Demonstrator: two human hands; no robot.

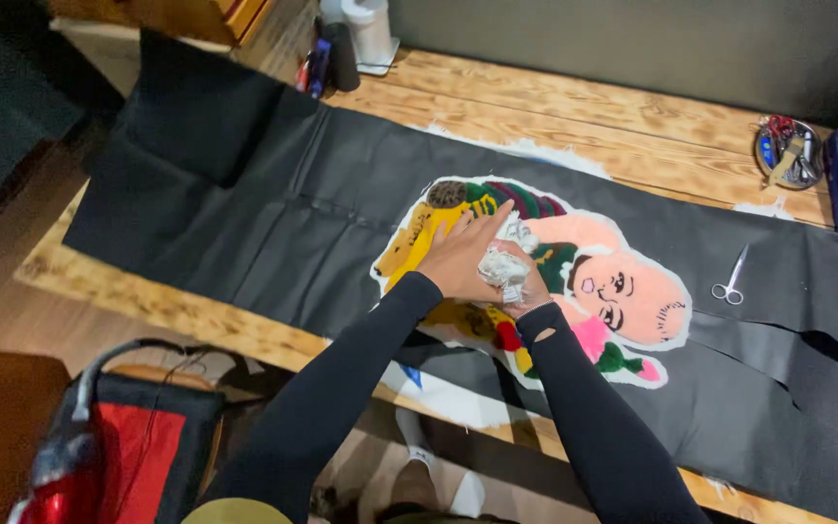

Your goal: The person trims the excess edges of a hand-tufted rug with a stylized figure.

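A pale wooden worktop [632, 126] carries a long sheet of black fabric [341, 204], and on the fabric lies a colourful tufted rug piece [623, 291] shaped like a cartoon figure, with a white border. Both hands press down on its middle. The left hand [463, 257] lies flat with fingers spread over the yellow part. The right hand [526, 281] sits just beside it and is closed around a crumpled white wad [504, 267], perhaps paper or cloth.

The rug piece looks soft, floppy and fairly light, likely to sag if lifted at one end, so its white edges would be the best places to take hold, with both hands well apart. The wad looks light and easily crushed.

Small scissors [729, 281] rest on the fabric to the right, well apart from the hands. A metal bowl [788, 155] of oddments stands near the far edge.
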